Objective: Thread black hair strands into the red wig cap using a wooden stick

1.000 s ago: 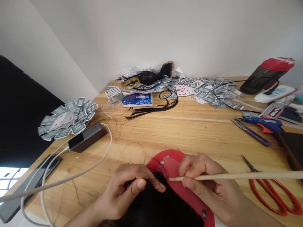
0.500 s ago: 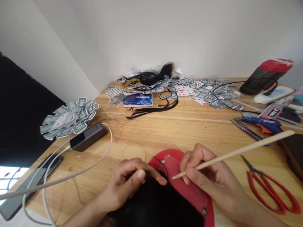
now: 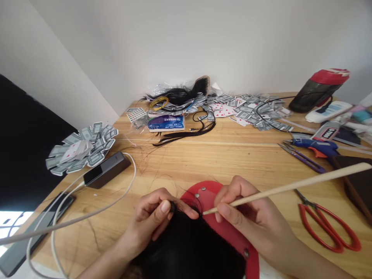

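While left hand [image 3: 148, 217] pinches black hair [image 3: 192, 248], right hand [image 3: 255, 223], gripping wooden stick [image 3: 290, 187], apparently works its edge; next likely needs steadiness.

2 hands [image 3: 251, 219], 1 wooden stick [image 3: 290, 188].
Tabletop [image 3: 241, 162]: 1 red-handled scissors [image 3: 310, 204], 1 purple snips [image 3: 306, 158], 1 glue gun [image 3: 316, 145], 1 red-lidded bottle [image 3: 315, 93].

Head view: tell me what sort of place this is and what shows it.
Likely a small craft workspace, perhaps for hairwork: black hair lies over a red pad at a wooden table, with red-handled scissors and a blue hot-glue gun to the right.
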Motion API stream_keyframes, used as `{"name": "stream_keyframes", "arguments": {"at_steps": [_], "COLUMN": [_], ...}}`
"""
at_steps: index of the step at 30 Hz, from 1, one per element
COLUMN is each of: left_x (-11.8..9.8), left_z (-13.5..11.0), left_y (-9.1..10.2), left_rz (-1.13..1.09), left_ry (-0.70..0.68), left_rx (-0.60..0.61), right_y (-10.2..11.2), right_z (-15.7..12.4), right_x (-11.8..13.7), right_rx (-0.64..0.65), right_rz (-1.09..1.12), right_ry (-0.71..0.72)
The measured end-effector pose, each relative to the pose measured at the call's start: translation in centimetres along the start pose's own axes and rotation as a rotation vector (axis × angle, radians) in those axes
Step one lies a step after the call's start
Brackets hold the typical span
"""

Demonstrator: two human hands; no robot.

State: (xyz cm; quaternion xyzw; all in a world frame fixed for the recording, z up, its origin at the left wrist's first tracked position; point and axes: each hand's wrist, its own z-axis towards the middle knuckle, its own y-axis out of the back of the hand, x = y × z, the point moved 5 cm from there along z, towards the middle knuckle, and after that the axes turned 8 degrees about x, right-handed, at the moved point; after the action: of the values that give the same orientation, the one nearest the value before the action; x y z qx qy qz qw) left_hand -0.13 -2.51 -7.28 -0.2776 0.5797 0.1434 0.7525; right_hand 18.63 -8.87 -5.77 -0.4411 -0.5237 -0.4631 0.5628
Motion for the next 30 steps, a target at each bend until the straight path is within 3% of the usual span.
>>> {"name": "stream_keyframes", "arguments": {"at_steps": [8, 22, 30], "left_x": [0.5, 0.2, 0.2], "left_z": [0.1, 1.2, 1.0], "left_y": [0.4, -0.2, -0.3], "left_rz": [-0.055, -0.011, 0.017], "left_ry": [0.028, 0.074, 0.079], "left_rx": [-0.02, -0.072, -0.052], "right_y": [0.0, 0.3, 0.3], "right_z": [0.3, 0.6, 0.6], "right_x": [0.2, -0.3, -0.1], "right_rx": [-0.002, 0.019, 0.008], "right_rz": [0.051, 0.174, 0.083], "right_ry": [0.008, -0.123, -0.124]}}
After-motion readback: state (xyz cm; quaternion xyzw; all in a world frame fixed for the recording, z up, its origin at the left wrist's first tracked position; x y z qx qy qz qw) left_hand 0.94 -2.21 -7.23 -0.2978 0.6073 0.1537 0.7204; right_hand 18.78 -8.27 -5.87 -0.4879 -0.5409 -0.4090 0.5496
